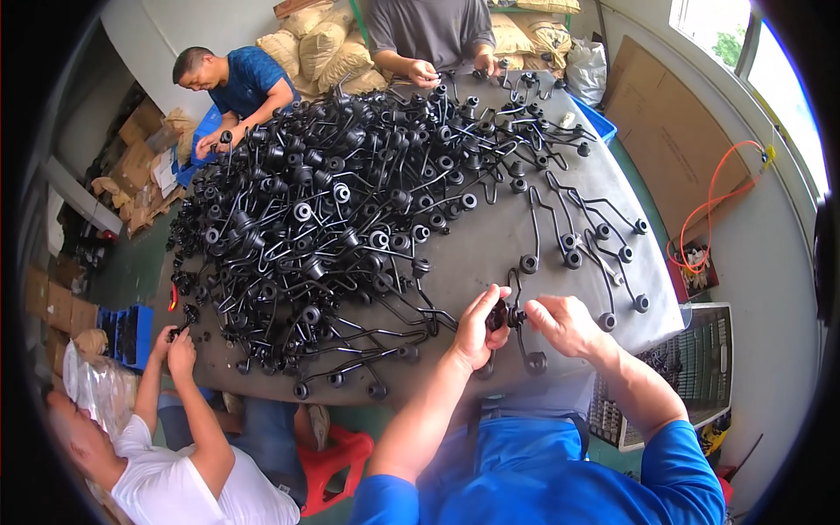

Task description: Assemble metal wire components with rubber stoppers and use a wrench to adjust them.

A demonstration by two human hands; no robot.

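Note:
Close to the table's near edge, my left hand (479, 331) is closed around a black rubber bushing (498, 316) on a thin bent metal rod. My right hand (563, 325) meets it from the right, thumb and fingers pinched on the same piece; its fingertips partly hide the grip. Just below my hands lies another black rubber end (535, 362) on the table. To the right, several bent rods with rubber ends (604, 232) are spread apart. A large tangled pile of similar black rods and bushings (324, 201) covers the table's left and middle.
Three people work around the grey table (477, 254): two across it, one at the near left beside a red stool (337, 468). A grey plastic crate (722, 367) stands right of me. Full sacks (319, 52) are stacked behind; an orange hose (710, 206) hangs at right.

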